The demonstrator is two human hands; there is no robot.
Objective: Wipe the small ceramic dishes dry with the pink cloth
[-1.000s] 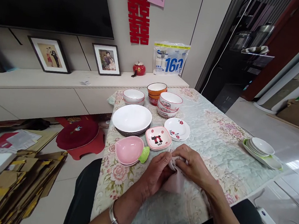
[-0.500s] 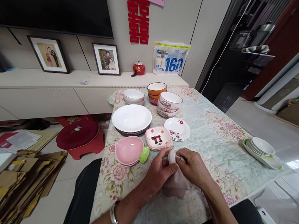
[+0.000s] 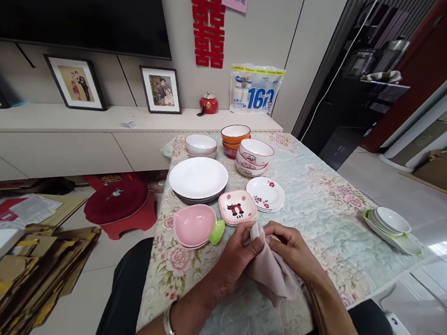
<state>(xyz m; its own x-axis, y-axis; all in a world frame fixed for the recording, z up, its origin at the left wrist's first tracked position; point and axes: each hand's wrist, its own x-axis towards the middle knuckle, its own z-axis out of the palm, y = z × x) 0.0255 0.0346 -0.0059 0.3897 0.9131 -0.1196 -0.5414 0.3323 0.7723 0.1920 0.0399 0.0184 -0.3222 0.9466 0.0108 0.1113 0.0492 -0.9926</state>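
My left hand (image 3: 239, 254) is closed on a small white dish (image 3: 256, 231), tilted on edge so that mostly its rim shows. My right hand (image 3: 290, 249) grips a pinkish-grey cloth (image 3: 274, 277) against the dish, and the cloth hangs down below both hands. Just beyond them lies a square pink cat dish (image 3: 237, 206). Left of my hands are pink peach-shaped dishes (image 3: 194, 225) with a green leaf handle. Small flowered plates (image 3: 264, 193) are stacked behind my right hand.
Large white plates (image 3: 198, 177), red-rimmed bowls (image 3: 256, 152), orange bowls (image 3: 235, 133) and white bowls (image 3: 201, 144) stand at the table's far end. Small white bowls (image 3: 392, 220) sit on a green-edged dish near the right edge. A red stool (image 3: 116, 199) is left of the table.
The cloth has swung out to the right and spreads wider below my hands. My right hand's fingers have shifted on it; my left hand still holds the dish.
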